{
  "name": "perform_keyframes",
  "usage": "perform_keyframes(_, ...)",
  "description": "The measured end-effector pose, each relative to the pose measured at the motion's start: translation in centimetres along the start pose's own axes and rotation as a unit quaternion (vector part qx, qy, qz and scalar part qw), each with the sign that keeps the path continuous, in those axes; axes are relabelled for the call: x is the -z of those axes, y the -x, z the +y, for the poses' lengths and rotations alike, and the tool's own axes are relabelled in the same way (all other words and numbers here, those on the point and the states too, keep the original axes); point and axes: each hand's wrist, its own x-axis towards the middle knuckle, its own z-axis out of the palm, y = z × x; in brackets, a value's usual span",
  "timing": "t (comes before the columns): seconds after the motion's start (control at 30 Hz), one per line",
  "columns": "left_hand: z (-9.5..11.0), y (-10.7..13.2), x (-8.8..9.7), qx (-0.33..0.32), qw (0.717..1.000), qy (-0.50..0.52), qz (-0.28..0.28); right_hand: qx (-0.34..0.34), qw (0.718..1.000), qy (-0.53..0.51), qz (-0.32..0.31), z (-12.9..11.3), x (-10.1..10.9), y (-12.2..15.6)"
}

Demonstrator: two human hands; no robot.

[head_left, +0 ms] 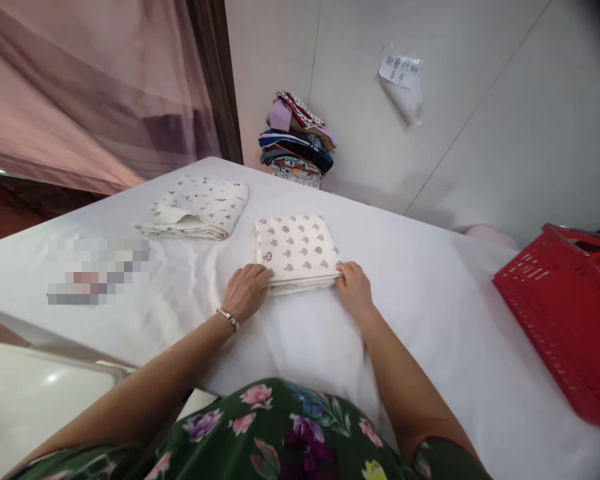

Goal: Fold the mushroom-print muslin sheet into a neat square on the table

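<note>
A folded white cloth with grey, green and red mushroom prints [300, 243] lies flat on the white-covered table [420, 320]. My left hand [247, 288], with a bracelet at the wrist, pinches its near left corner. At the near right corner my right hand [355, 285] grips the same cloth, fingers bent over the edge. Several layers show along the near edge between the hands. Beyond my left hand rests a second folded white cloth with small grey prints [207, 203], its front corner slightly lifted. Neither hand touches that one.
A red plastic basket [560, 320] stands at the table's right side. Past the far edge, a stack of folded fabrics [297, 143] rises by the wall. A pink curtain [90, 87] hangs at left. A blurred-out item [97, 270] lies on the table's left. A paper note [403, 83] is on the wall.
</note>
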Motion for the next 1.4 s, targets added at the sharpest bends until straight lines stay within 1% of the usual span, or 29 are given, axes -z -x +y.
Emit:
perform_keyframes(0.1, 0.0, -0.2, 0.1, 0.008, 0.999, 0.046, 0.016, -0.012, 1.0, 0.004, -0.01, 0.1, 0.0, 0.1)
perform_keyframes(0.27, 0.1, -0.6, 0.6, 0.062, 0.984, 0.146, 0.075, -0.014, 1.0, 0.006, -0.005, 0.2, 0.0, 0.1)
perform_keyframes(0.33, 0.1, -0.6, 0.7, 0.063, 0.981, 0.162, 0.086, -0.012, 1.0, 0.007, -0.002, 0.2, -0.1, 0.1)
perform_keyframes(0.43, 0.0, -0.5, 0.6, 0.039, 0.981, 0.163, 0.095, -0.008, 1.0, 0.003, 0.008, 0.5, -0.1, 0.1)
perform_keyframes(0.5, -0.2, -0.4, 0.4, 0.025, 0.985, 0.143, 0.091, -0.009, 1.0, 0.002, 0.024, 0.8, -0.1, 0.0)
perform_keyframes(0.57, -0.4, -0.2, 0.0, 0.009, 0.991, 0.115, 0.064, -0.011, 1.0, 0.005, 0.021, 1.0, -0.1, 0.0)
perform_keyframes(0.67, -0.7, 0.2, -0.8, -0.009, 0.994, 0.109, 0.019, -0.017, 0.999, 0.011, -0.024, 1.1, -0.2, 0.0)
perform_keyframes(0.73, -1.0, 0.6, -0.9, -0.01, 0.992, 0.125, 0.014, -0.02, 0.999, 0.011, -0.04, 1.1, -0.2, 0.0)
perform_keyframes(0.83, -1.0, 0.9, -0.2, -0.001, 0.989, 0.145, -0.004, -0.018, 0.999, 0.011, -0.039, 1.2, -0.2, 0.0)
perform_keyframes(0.9, -0.6, 0.6, 0.9, 0.018, 0.987, 0.162, -0.015, -0.019, 0.999, 0.009, -0.039, 1.2, -0.2, -0.1)
perform_keyframes(0.93, -0.2, 0.3, 1.5, 0.028, 0.985, 0.17, -0.01, -0.02, 0.999, 0.008, -0.039, 1.2, -0.2, -0.1)
perform_keyframes(1.0, 0.7, -0.8, 2.5, 0.037, 0.982, 0.181, 0.023, -0.02, 0.999, 0.002, -0.038, 1.2, -0.3, -0.1)
perform_keyframes(1.07, 1.6, -2.3, 2.9, 0.023, 0.981, 0.179, 0.069, -0.018, 0.999, -0.002, -0.038, 1.2, -0.3, 0.0)
perform_keyframes(1.1, 2.0, -3.0, 2.8, 0.007, 0.982, 0.17, 0.082, -0.017, 0.999, -0.002, -0.038, 1.3, -0.3, 0.0)
perform_keyframes(1.13, 2.3, -3.6, 2.4, -0.011, 0.984, 0.156, 0.084, -0.017, 0.999, -0.002, -0.036, 1.3, -0.3, 0.1)
perform_keyframes(1.17, 2.4, -4.1, 1.8, -0.025, 0.988, 0.137, 0.073, -0.016, 0.999, -0.003, -0.036, 1.4, -0.2, 0.2)
perform_keyframes(1.23, 2.3, -4.5, 0.0, -0.029, 0.995, 0.096, 0.024, -0.013, 0.999, -0.008, -0.035, 1.5, -0.2, 0.4)
perform_keyframes(1.3, 1.9, -4.3, -1.8, -0.009, 0.997, 0.067, -0.022, -0.013, 0.999, -0.02, -0.036, 1.6, -0.1, 0.6)
perform_keyframes(1.33, 1.6, -4.0, -2.6, -0.001, 0.998, 0.06, -0.032, -0.016, 0.999, -0.028, -0.039, 1.6, 0.0, 0.6)
perform_keyframes(1.4, 1.2, -3.3, -3.6, 0.003, 0.998, 0.052, -0.034, -0.03, 0.997, -0.043, -0.048, 1.5, 0.1, 0.7)
